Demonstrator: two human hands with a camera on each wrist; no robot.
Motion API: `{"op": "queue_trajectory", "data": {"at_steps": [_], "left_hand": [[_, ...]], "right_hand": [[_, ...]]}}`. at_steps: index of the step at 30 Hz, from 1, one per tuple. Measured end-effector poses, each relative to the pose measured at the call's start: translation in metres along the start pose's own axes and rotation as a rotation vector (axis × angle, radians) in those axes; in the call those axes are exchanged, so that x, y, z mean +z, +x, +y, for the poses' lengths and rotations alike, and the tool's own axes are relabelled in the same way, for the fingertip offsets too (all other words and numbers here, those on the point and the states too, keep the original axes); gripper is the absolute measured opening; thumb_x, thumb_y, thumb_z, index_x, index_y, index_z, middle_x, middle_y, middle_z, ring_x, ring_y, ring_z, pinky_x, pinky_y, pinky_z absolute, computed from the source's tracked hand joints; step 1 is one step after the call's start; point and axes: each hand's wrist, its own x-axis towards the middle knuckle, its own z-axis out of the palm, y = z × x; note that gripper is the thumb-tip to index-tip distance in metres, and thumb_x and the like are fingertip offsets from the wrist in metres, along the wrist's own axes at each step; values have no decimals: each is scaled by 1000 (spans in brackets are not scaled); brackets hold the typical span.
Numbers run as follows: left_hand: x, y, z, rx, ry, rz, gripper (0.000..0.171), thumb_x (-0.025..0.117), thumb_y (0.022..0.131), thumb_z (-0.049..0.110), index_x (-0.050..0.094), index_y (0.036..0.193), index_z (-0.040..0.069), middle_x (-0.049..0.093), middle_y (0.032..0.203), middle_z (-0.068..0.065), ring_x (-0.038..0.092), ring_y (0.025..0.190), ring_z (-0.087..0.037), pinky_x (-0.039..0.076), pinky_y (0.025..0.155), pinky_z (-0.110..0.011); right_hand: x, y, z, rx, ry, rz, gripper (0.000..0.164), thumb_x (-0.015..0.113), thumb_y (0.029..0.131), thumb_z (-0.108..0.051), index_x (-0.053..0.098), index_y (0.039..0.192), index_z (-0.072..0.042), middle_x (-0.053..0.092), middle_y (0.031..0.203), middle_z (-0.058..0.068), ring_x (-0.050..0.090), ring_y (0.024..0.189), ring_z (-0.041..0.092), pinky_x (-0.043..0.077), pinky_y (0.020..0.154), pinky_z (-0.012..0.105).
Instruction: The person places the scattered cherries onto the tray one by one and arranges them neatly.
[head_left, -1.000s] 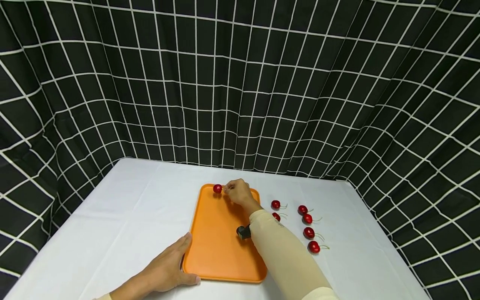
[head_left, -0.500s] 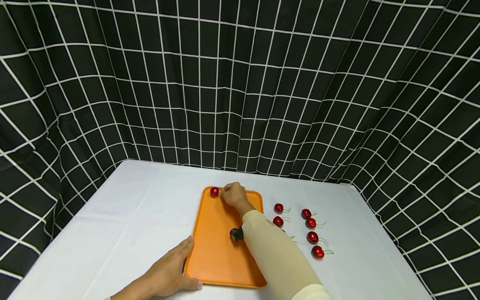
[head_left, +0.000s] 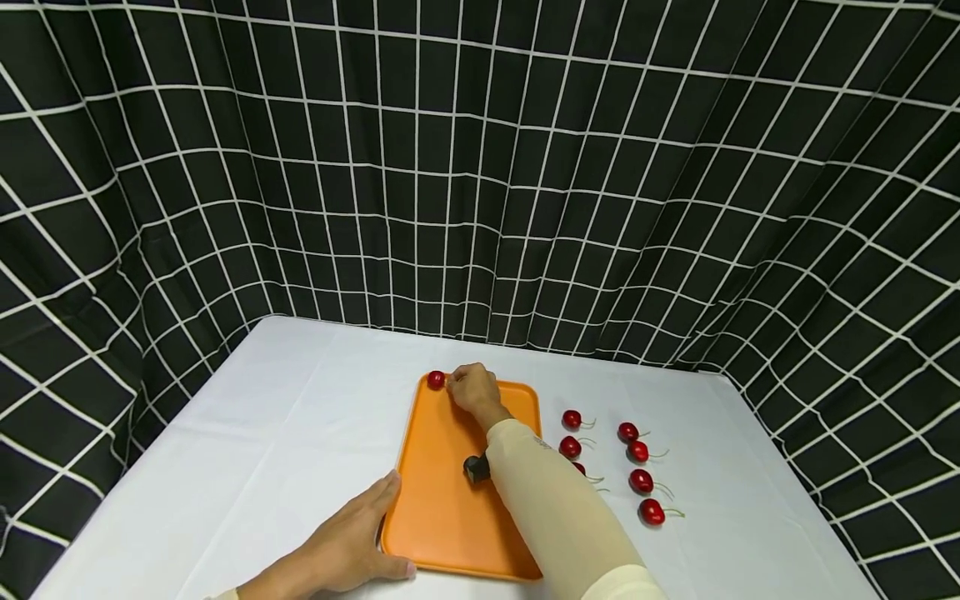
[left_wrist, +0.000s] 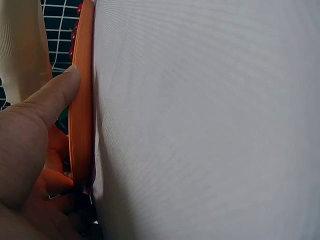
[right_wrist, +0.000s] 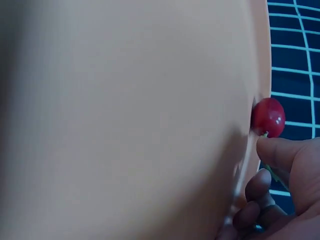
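Note:
In the head view, my right hand (head_left: 472,390) is at the far edge of the orange tray (head_left: 442,525), its thumb and fingers pinching the stem of a red cherry (head_left: 436,380). That cherry sits at the tray's far left corner. The right wrist view shows the cherry (right_wrist: 269,117) up against the rim, its green stem running under my thumb (right_wrist: 280,152). My left hand (head_left: 352,533) holds the tray's near left corner, fingers along the left side and thumb on the front edge. In the left wrist view, the thumb (left_wrist: 55,95) presses on the rim.
To the right of the tray, several cherries with stems lie in two loose rows on the white tablecloth (head_left: 225,467), one row led by a cherry (head_left: 572,419). My right sleeve (head_left: 558,500) hides part of the tray and nearer cherries. A black grid-patterned curtain (head_left: 480,183) surrounds the table.
The right hand has moved the cherry slightly left, closer to the tray's far left corner. The left hand keeps its place on the tray. The head view has shifted a little.

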Motion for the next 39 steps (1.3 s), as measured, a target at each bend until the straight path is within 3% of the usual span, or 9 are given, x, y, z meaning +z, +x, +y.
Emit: {"op": "queue_trajectory", "data": {"at_steps": [5,15,19,25,33,39], "left_hand": [[2,1,2,12,-13,-18,119,74,67,66,26,148,-7,18,156,-21,23,138,-46,24,104,-67],[4,1,1,21,-4,-20,119,73,68,68,26,149,-6,17,156,-20,22,138,-44,23,105,-66],[3,1,1,24,-5,-20,119,73,68,67,25,149,-6,16,157,-20,21,139,-44,22,105,-66],[-1,1,1,42,-11,-20,116,75,69,63,26,147,-8,15,157,-20,20,139,-45,22,104,-68],[0,1,0,37,-18,-13,116,76,69,62,26,148,-7,16,157,-20,20,139,-43,21,105,-66],[-3,1,-1,18,-19,-11,117,77,68,61,26,148,-8,15,156,-20,19,140,-42,20,106,-65]], "right_hand": [[-2,-2,2,30,2,-12,5,73,87,-24,76,84,-21,64,79,-4,57,82,22,46,69,35],[-7,-4,8,-1,25,25,11,76,85,-23,76,96,-22,68,93,1,55,83,23,47,70,32],[-15,-6,9,-7,54,29,19,75,86,-23,74,104,-17,65,84,1,55,76,21,48,66,31],[-38,-12,0,-48,110,52,20,73,87,-22,72,105,-12,63,67,-1,57,65,18,48,60,31],[-83,-35,-18,-204,261,77,13,72,89,-22,75,98,-13,66,84,-2,57,81,18,49,64,31],[-115,-58,-23,-311,424,59,10,73,88,-18,75,96,-11,67,86,0,49,72,24,40,54,27]]}}
